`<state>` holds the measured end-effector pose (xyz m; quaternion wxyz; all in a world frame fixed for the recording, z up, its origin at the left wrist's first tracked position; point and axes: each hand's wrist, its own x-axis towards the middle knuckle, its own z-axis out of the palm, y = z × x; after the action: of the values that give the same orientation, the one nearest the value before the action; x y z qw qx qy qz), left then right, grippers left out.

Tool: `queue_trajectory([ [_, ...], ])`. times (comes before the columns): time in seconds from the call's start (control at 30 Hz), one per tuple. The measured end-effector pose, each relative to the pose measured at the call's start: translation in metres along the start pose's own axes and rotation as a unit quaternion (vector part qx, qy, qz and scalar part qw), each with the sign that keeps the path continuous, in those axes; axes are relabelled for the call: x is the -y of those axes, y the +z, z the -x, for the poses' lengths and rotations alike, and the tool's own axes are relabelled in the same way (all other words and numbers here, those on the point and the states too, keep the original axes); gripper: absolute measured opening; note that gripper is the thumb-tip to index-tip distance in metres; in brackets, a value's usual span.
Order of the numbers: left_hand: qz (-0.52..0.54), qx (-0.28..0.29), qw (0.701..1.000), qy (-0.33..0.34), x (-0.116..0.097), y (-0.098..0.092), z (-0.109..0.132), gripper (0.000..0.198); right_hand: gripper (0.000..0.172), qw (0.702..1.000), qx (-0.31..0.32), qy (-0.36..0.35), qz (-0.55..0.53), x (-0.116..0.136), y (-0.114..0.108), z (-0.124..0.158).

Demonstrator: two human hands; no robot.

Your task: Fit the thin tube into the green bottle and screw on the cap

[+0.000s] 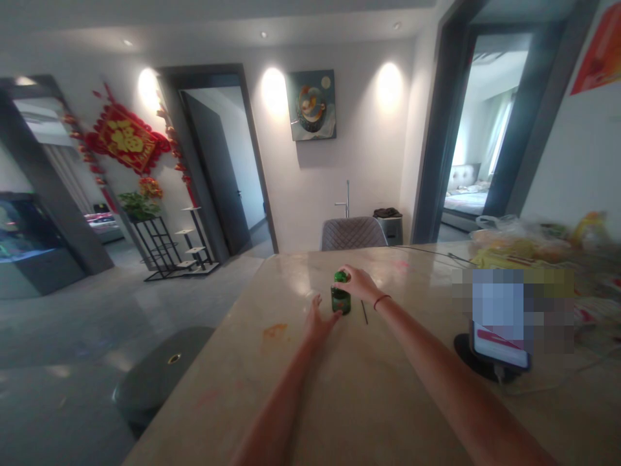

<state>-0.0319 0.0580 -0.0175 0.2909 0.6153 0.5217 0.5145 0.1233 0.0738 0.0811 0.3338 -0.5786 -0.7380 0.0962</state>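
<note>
A small dark green container [341, 303], shaped like a jar or short bottle, stands upright on the table with a brighter green top [341, 277]. My right hand [358, 283] comes from the right, a red string round its wrist, with fingers closed about the container's upper part. To the left, my left hand [320, 321] is open, its fingers apart and its thumb close to the container's base; whether the thumb touches it I cannot tell. Just right of the container lies a thin dark stick [365, 312].
The pale table [359, 401] has an orange stain. On the right, a lit phone [502, 346] leans on a round black stand, with plastic bags [509, 236] behind it. A grey chair [354, 233] is at the far edge, a dark green stool [165, 369] at the left.
</note>
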Motion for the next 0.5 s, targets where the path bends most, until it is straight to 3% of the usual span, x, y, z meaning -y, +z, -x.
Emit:
queue_trajectory([
  [0.13, 0.072, 0.029, 0.996, -0.043, -0.012, 0.006, 0.000, 0.088, 0.037, 0.999, 0.009, 0.002, 0.034, 0.014, -0.008, 0.013],
  [0.27, 0.097, 0.046, 0.994, -0.010, -0.022, 0.014, 0.010, 0.079, 0.037, 0.997, 0.031, 0.003, 0.067, 0.027, -0.011, 0.024],
  [0.37, 0.081, -0.004, 0.996, 0.026, -0.029, 0.019, 0.017, 0.067, 0.041, 0.996, 0.026, 0.016, 0.085, 0.037, -0.013, 0.031],
  [0.5, 0.082, -0.049, 0.995, 0.041, -0.037, 0.020, 0.020, 0.067, 0.042, 0.995, 0.017, 0.036, 0.091, 0.045, -0.016, 0.037],
])
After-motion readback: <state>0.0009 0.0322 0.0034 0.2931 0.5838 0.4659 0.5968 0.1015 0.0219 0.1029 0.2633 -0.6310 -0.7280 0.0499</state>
